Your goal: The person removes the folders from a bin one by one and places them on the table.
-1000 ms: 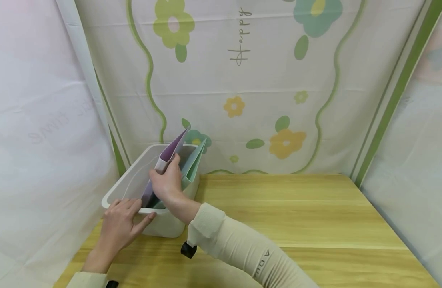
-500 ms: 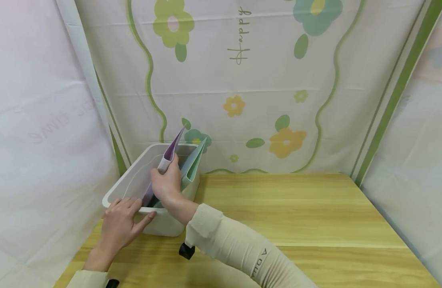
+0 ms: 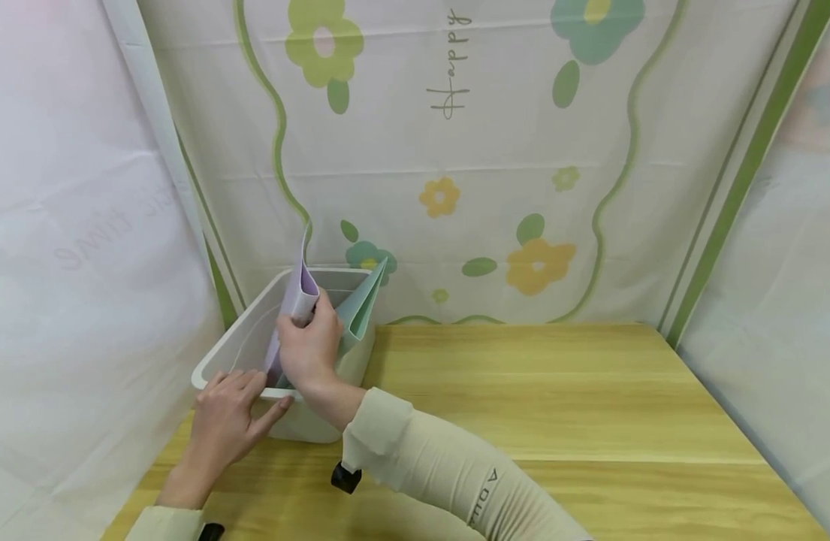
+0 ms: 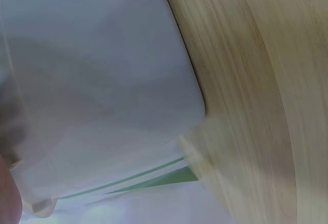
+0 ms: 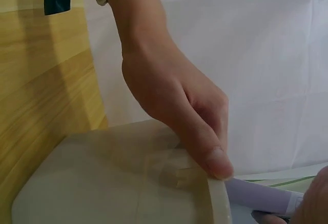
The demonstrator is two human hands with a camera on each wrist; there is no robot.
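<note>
The right hand (image 3: pixel 312 346) grasps a pale purple, wide-spined folder (image 3: pixel 295 300), positioned partly inside a white rectangular open-top bin (image 3: pixel 309 424) on the wood-grain desk (image 3: pixel 556 391). The left hand (image 3: pixel 227 417) clasps the bin's near rim. A mint-green, wide-spined folder (image 3: pixel 360 312) leans inside the bin.

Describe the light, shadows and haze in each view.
Head view: fairly even light, lilac folded plastic folder clearly outlined; left wrist view: hazy, soft shadow on the white round-cornered bin; right wrist view: dark shadow band down the yellow wood-grain tabletop.
</note>
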